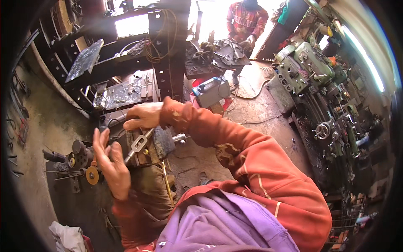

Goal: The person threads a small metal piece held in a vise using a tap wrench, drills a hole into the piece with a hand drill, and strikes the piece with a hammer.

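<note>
The left hand [114,170], fingers extended and slightly apart, is just left of a steel tap wrench [135,148]; the right hand [144,115], its grip impossible to tell, is just beyond the wrench; a yellow-orange wheel [92,176] sits left of the left hand

Metalworking w/shop — green lathe [308,69] w/ handwheel [323,130] on the R, yellow grinding wheel [92,175] near L, drilled steel frame [168,80] far L, grubby flr [268,138].

Orange sleeves [268,164] with pale stripes [277,208], and purple cloth [218,220] in front.
</note>
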Demonstrator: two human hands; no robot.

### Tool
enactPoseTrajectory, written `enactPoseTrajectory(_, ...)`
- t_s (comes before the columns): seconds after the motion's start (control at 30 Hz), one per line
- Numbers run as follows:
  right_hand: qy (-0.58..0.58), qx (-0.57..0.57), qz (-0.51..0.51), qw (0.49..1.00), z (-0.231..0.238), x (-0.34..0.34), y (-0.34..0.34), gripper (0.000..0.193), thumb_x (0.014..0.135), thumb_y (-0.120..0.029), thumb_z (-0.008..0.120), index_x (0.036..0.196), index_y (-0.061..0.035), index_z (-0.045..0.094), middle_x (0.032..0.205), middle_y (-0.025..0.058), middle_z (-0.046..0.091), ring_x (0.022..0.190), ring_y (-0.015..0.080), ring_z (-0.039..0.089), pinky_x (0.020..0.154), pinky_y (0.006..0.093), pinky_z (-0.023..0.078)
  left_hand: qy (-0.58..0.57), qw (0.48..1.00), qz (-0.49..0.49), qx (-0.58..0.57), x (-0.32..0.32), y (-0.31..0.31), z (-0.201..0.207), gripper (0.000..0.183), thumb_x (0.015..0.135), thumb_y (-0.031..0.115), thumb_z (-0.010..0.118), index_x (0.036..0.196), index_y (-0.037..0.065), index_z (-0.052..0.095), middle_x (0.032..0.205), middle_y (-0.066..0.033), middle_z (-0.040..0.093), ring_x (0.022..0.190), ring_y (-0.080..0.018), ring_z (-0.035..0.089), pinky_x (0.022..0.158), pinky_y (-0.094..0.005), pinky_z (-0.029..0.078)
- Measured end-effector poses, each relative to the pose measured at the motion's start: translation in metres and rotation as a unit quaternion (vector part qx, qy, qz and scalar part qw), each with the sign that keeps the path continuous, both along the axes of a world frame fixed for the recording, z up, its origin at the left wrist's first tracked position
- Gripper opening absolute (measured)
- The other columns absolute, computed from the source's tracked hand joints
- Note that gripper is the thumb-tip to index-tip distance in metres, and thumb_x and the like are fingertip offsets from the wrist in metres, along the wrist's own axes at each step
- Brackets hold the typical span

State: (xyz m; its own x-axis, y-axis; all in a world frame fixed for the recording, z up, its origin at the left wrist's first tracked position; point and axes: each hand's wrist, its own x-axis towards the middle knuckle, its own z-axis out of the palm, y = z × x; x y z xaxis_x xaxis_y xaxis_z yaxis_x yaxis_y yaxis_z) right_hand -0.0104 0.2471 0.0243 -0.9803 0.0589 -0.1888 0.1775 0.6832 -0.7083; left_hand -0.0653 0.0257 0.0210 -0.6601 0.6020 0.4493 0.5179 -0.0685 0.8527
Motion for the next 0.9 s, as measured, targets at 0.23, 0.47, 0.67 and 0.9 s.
enactPoseTrajectory(0.23, 0.285, 0.134, -0.131, 0.94, 0.005, 0.074, -0.115, 0.066, 0.092, -0.04, 0.065, 0.143, -0.0056, 0.04, 0.143, 0.0226, 0.04, 0.139, 0.0446, 0.033, 0.112, 0.0672, 0.02, -0.061, 0.957, -0.274, -0.08, -0.088, 0.085, -0.004, 0.067, 0.097, 0.029, 0.063, 0.149, -0.001, 0.033, 0.128, -0.0218, 0.058, 0.118, -0.026, 0.057, 0.101, -0.0369, 0.045)
enactPoseTrajectory(0.47, 0.393, 0.146, -0.108, 0.902, 0.01, 0.053, -0.176, 0.067, 0.088, -0.048, 0.064, 0.133, -0.0005, 0.048, 0.143, 0.025, 0.039, 0.143, 0.0451, 0.028, 0.114, 0.069, 0.01, -0.004, 0.996, -0.093, 0.011, -0.072, 0.1, -0.015, 0.063, 0.099, 0.032, 0.061, 0.146, -0.002, 0.039, 0.133, -0.0189, 0.058, 0.121, -0.0238, 0.055, 0.106, -0.0339, 0.041)
enactPoseTrajectory(0.67, 0.465, 0.157, -0.163, 0.856, 0.04, -0.021, -0.065, 0.038, 0.086, -0.035, 0.068, 0.103, -0.0012, 0.066, 0.107, 0.0191, 0.061, 0.106, 0.0372, 0.056, 0.093, 0.0477, 0.042, -0.091, 0.992, 0.009, 0.092, 0.073, 0.013, 0.019, 0.045, 0.099, 0.021, 0.051, 0.139, 0.0, 0.05, 0.141, -0.0183, 0.05, 0.13, -0.0308, 0.047, 0.111, -0.0437, 0.034)
enactPoseTrajectory(0.9, 0.101, 0.277, 0.052, 0.954, -0.004, -0.11, -0.033, 0.042, 0.084, -0.042, 0.069, 0.106, -0.0065, 0.073, 0.108, 0.0167, 0.07, 0.107, 0.0347, 0.065, 0.088, 0.0484, 0.049, 0.281, 0.948, 0.107, -0.104, 0.105, 0.012, 0.008, 0.042, 0.097, 0.013, 0.053, 0.137, -0.002, 0.05, 0.146, -0.0257, 0.042, 0.135, -0.0442, 0.039, 0.112, -0.0515, 0.029)
